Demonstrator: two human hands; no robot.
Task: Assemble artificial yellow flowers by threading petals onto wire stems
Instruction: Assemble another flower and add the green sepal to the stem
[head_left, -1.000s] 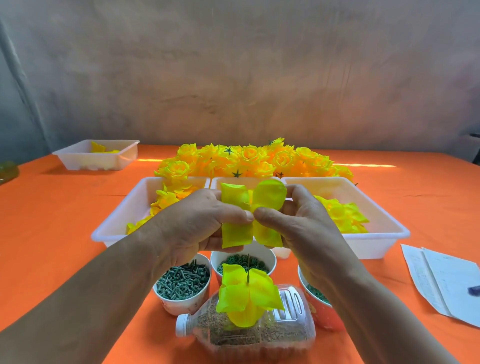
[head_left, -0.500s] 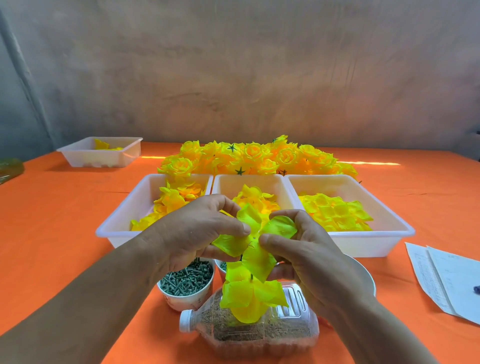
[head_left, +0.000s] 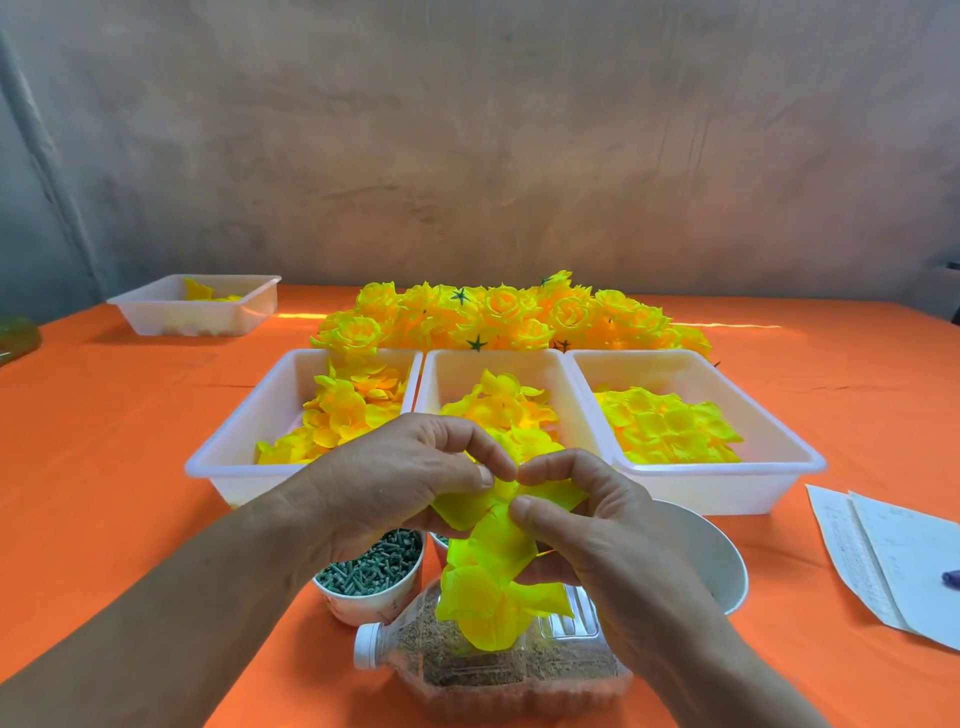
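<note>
ITEM: thin yellow fabric petal layer (head_left: 470, 506), pinched by your left hand (head_left: 395, 480) and right hand (head_left: 613, 540) just above the part-built yellow flower (head_left: 483, 597) in the clear grit-filled plastic bottle (head_left: 467, 662) | wire stem: hidden | RISK: your off-centre push could tear the petal, bend the wire stem, or roll the bottle.

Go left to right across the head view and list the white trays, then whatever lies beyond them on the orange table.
Small tray at the back left → left tray of the row → middle tray → right tray → papers.
</note>
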